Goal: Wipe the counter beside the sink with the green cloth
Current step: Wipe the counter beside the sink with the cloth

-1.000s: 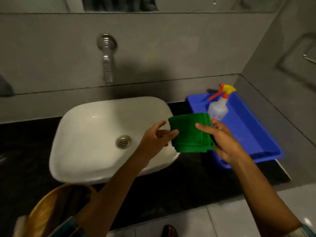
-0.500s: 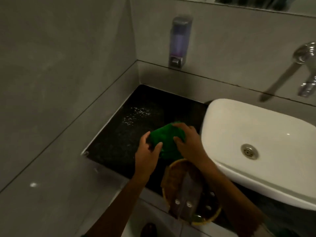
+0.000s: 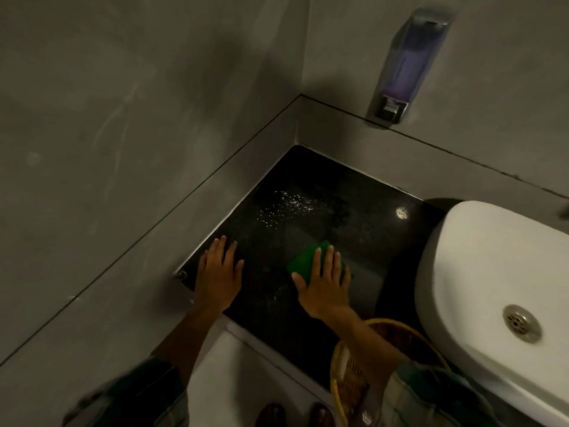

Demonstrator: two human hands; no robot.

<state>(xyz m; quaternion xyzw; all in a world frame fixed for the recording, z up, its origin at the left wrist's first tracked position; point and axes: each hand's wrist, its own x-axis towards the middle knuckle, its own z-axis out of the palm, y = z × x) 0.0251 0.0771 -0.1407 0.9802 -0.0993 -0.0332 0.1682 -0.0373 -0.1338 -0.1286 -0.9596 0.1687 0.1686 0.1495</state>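
Note:
The green cloth (image 3: 303, 261) lies flat on the black counter (image 3: 338, 217) left of the white sink (image 3: 492, 272). My right hand (image 3: 323, 282) presses down on the cloth with fingers spread, covering most of it. My left hand (image 3: 219, 272) rests flat on the counter near its left front corner, fingers apart, holding nothing. A patch of white droplets or specks (image 3: 286, 204) glistens on the counter beyond both hands.
Grey walls close the counter on the left and back. A soap dispenser (image 3: 400, 66) hangs on the back wall. A woven basket (image 3: 354, 374) sits at the counter's front edge beside the sink, under my right forearm. My shoes show below.
Both hands held the cloth in the air over the counter; now the cloth is pressed flat under my right hand and my left hand has let go and lies flat on the counter.

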